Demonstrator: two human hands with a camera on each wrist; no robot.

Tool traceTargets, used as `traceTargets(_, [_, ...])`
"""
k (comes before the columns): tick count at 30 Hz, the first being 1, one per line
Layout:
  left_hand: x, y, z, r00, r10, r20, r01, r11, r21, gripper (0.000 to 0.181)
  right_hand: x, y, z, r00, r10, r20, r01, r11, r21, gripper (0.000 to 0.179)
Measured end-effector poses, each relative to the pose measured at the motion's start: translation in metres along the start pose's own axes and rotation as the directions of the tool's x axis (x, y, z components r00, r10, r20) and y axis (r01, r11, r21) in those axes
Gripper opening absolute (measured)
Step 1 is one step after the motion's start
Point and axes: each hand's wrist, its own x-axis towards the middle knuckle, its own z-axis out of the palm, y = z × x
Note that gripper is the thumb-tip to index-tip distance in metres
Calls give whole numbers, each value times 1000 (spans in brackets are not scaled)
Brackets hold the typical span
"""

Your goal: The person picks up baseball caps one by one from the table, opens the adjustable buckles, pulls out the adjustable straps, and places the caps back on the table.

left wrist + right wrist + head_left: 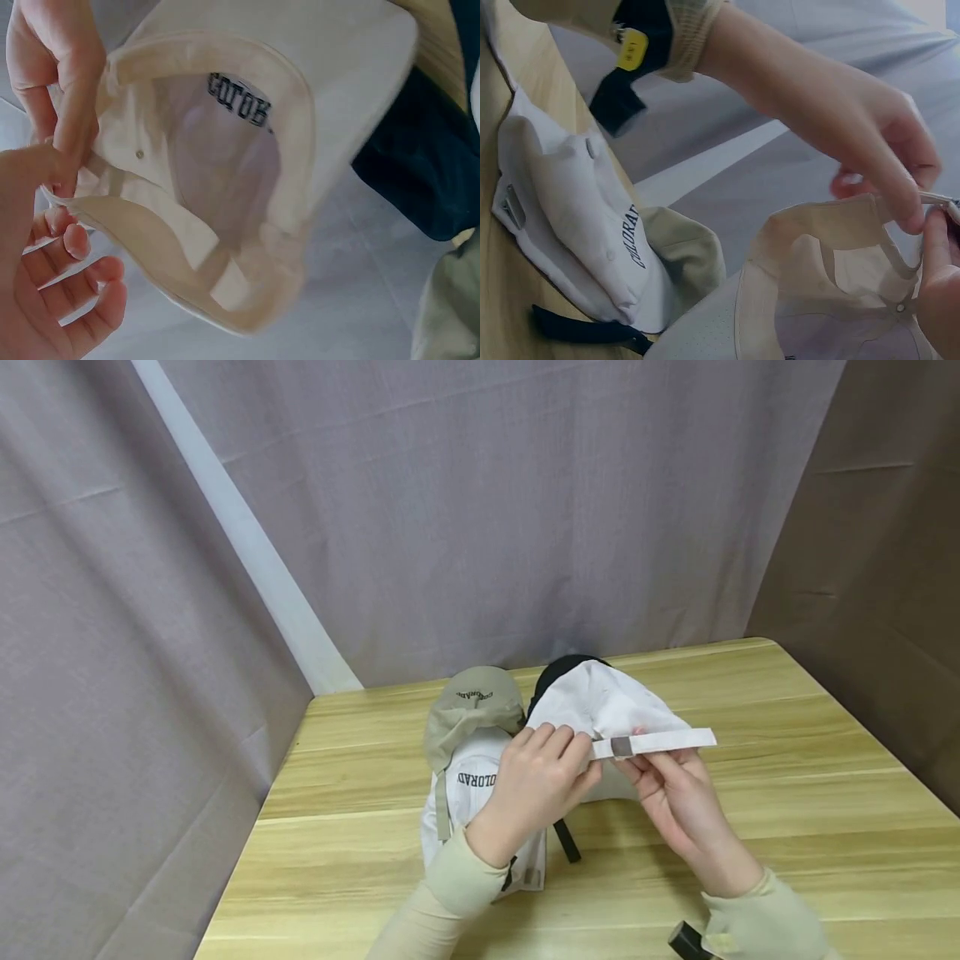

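Note:
A white cap (600, 697) is held up above the table, its back adjustment strap (667, 742) toward me. My left hand (536, 785) pinches the strap near its left end, beside a grey metal buckle (622, 747). From below, my right hand (686, 802) grips the strap and back rim between thumb and fingers. The strap's free end sticks out to the right. In the left wrist view the cap's hollow inside (225, 165) faces the camera, with dark lettering showing through reversed.
Left of the held cap, a khaki cap (480, 689) and another white cap (474, 768) with dark lettering overlap on the wooden table (337, 860). A black cap (558, 672) lies partly hidden behind the held cap. A dark strap (567, 842) lies below it. Grey curtains (487, 527) hang behind.

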Motion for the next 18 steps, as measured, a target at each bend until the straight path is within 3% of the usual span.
traceTargets(6, [0, 0, -4, 999, 24, 24, -24, 1000, -10, 15, 0, 1, 1, 1000, -1, -21, 1, 1000, -20, 33])
traceTargets(14, [-8, -3, -3, 1000, 9, 13, -9, 1000, -17, 19, 0, -3, 0, 999, 7, -51, -12, 996, -85, 35])
traceTargets(18, [-13, -3, -3, 999, 8, 35, -7, 999, -32, 18, -4, -4, -2, 997, 25, -69, -30, 997, -71, 32])
